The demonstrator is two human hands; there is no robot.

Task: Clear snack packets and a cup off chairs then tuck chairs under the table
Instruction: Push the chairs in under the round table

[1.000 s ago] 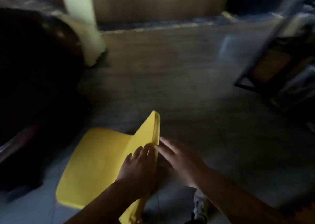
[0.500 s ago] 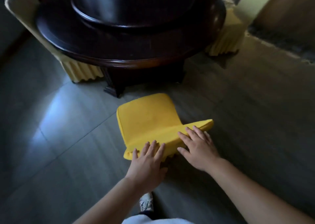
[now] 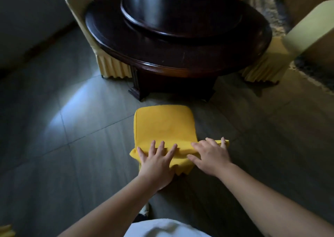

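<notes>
The yellow chair [image 3: 163, 126] stands on the tiled floor [image 3: 72, 146] facing the round dark table [image 3: 180, 56], its seat bare, front edge near the table's pedestal base [image 3: 171, 88] but not yet under the rim. Both hands are on top of the backrest: the left hand [image 3: 156, 161] lies flat with fingers spread over the fabric, the right hand [image 3: 210, 155] likewise splayed, fingers draped over the top edge. Neither is clenched; they press rather than grip. No packets or cup in sight anywhere here.

The risk, I'd say, is the push going off-line: the seat looks aimed at the pedestal, so a hard shove could knock it into the wood. The loose cover could also slip under those flat palms, or its skirt snag beneath a leg.

Room to work: open floor on both flanks. One covered chair [image 3: 101, 56] is tucked in at the left, another [image 3: 271, 56] at the right, both well apart from this one.
</notes>
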